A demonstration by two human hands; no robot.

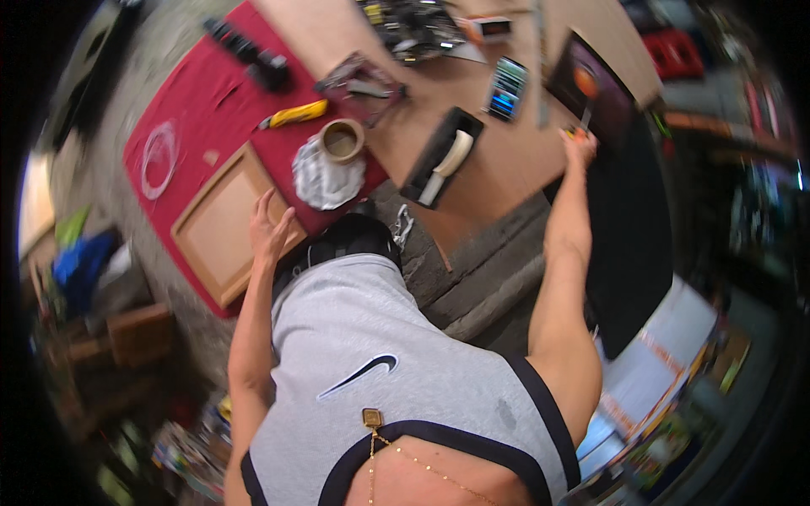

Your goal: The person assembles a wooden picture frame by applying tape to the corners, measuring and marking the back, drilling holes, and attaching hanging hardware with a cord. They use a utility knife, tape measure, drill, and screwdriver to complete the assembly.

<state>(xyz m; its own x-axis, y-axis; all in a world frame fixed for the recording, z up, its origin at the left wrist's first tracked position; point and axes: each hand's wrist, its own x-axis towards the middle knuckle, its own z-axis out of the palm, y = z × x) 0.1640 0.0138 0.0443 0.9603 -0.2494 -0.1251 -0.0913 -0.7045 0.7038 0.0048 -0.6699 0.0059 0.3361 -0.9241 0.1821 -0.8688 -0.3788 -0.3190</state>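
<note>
My left hand [268, 226] is over the right side of a shallow wooden frame [221, 291], its fingers spread. The frame lies tilted on a red cloth [190, 93]; whether my fingers touch it I cannot tell. Out to the right, my right hand [580, 148] is closed round a small hand tool with a yellow and black handle. A slim metallic part [588, 115] of that tool points away from me, too blurred to name further. It is at the edge of a dark picture panel [609, 101] bearing an orange spot.
A brown cup [342, 141] stands by a crumpled white cloth [325, 181]. Nearby are a yellow utility knife [295, 115], a black tray [419, 179] holding a pale-handled brush [454, 156], a phone [506, 88] and a coil of clear line [159, 160]. A black surface [629, 244] extends at right.
</note>
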